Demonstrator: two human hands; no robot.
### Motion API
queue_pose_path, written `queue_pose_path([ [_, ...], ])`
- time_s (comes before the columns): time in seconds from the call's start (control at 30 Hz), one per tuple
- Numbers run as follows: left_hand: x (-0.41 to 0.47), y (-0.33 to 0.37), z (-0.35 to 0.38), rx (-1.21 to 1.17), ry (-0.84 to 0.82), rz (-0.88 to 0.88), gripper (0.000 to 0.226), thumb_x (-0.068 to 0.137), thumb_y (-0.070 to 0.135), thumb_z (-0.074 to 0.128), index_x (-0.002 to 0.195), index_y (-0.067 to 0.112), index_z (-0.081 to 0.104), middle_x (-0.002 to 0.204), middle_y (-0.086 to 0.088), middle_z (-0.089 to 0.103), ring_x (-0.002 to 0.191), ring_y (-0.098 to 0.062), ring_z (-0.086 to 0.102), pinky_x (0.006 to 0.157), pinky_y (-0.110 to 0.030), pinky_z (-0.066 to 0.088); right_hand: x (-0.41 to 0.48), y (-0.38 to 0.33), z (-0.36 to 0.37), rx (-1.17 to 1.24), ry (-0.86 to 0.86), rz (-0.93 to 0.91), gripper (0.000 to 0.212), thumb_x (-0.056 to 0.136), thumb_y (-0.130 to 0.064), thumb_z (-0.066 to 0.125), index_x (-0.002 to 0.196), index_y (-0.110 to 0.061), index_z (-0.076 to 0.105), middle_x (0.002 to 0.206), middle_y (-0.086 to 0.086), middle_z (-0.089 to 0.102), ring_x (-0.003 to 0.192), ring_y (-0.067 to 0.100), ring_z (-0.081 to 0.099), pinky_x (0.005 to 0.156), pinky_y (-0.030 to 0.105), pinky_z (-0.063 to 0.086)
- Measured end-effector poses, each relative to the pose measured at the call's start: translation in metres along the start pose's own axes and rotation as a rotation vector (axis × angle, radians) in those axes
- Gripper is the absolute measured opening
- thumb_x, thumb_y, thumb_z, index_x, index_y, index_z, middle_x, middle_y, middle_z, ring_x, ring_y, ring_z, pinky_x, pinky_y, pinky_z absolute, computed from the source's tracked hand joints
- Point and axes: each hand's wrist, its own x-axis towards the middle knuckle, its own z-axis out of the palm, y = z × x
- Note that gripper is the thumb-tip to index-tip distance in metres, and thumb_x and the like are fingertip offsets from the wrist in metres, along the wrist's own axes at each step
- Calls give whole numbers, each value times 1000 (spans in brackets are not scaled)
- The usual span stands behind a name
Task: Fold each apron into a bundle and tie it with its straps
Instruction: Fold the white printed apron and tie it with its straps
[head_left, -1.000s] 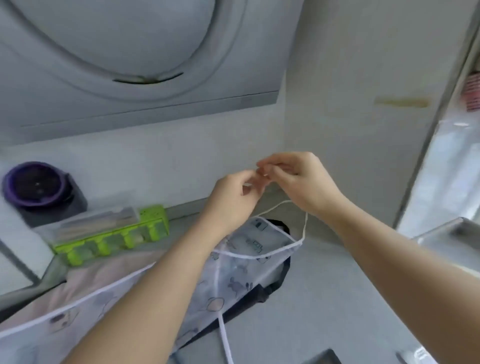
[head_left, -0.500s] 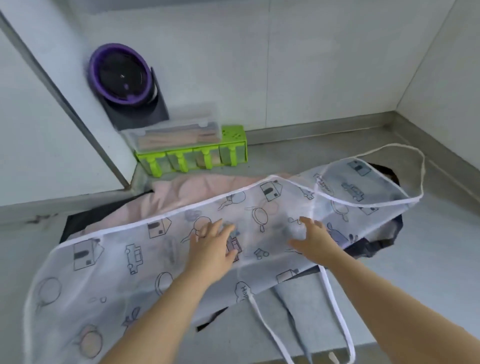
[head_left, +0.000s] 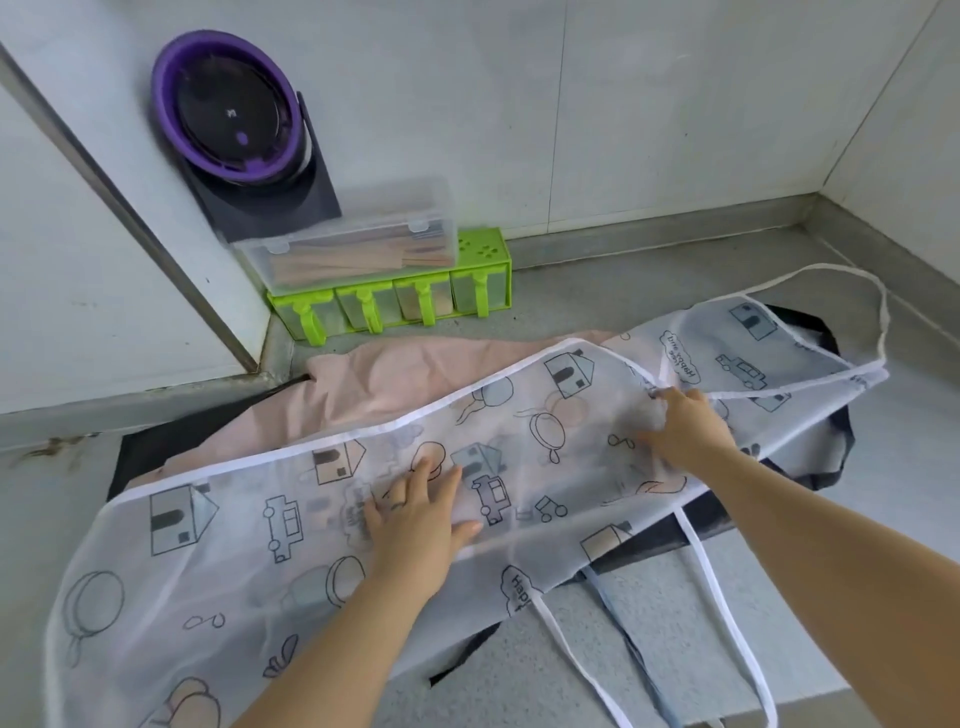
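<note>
My left hand (head_left: 415, 519) lay flat, fingers spread, pressing on the sheer printed apron (head_left: 249, 530). My right hand (head_left: 688, 431) had its fingers curled into the cloth near the far side, apparently pinching it. The apron was spread across the counter (head_left: 649, 280) over a pink apron (head_left: 395, 384). I judged it light, limp and slippery, best taken by its taped hem (head_left: 400, 422). Its waist straps (head_left: 716, 597) dangled off the front edge.

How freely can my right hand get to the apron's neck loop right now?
Probably yes: the right hand grips the apron near the neck loop, which lies bare on the counter with nothing across it.
</note>
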Motion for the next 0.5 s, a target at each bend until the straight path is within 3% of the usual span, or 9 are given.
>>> queue_pose_path([
  [0.03,-1,0,1,-25,84,33,61,90,54,52,145,37,32,154,-2,25,138,-30,28,106,-59,25,-2,2,-2,6,23,-1,41,91,-19,57,132,-16,48,124,14,55,82,25,60,74,38,52],
  [0.1,-3,1,2,-77,251,128,45,72,38,80,113,26,67,113,-3,61,98,-33,62,80,-55,48,-7,6,-3,-14,62,-5,20,92,-15,49,104,-18,65,98,8,67,77,24,60,72,35,52],
  [0.17,-3,-2,4,-110,368,190,31,60,25,90,85,19,74,80,0,63,64,-29,65,62,-43,52,-14,8,-7,-27,128,-19,20,91,-14,44,88,-20,63,85,5,65,74,27,59,62,30,47],
  [0.27,-5,0,-15,-402,425,158,12,84,19,71,78,9,67,74,0,55,66,-26,57,63,-34,44,-30,1,-22,169,357,-116,15,95,-17,43,89,-19,56,89,3,58,76,27,55,63,31,41],
  [0.33,-7,4,-38,-584,485,98,30,94,19,58,66,11,51,69,3,45,64,-17,46,60,-32,30,-45,-4,-33,372,549,-124,12,94,-19,46,93,-18,57,91,-2,55,79,22,52,66,31,39],
  [0.4,-5,7,-70,-756,497,66,39,97,19,52,60,16,37,62,2,39,59,-15,40,55,-32,26,-62,-8,-40,665,674,-23,10,92,-22,48,91,-18,57,87,-2,58,79,21,52,68,30,36],
  [0.5,-2,15,-124,-884,490,24,33,98,21,44,66,19,38,66,1,39,62,-14,38,55,-27,25,-95,-14,-31,944,708,60,29,92,-28,51,72,-6,50,66,2,50,65,20,45,60,31,33],
])
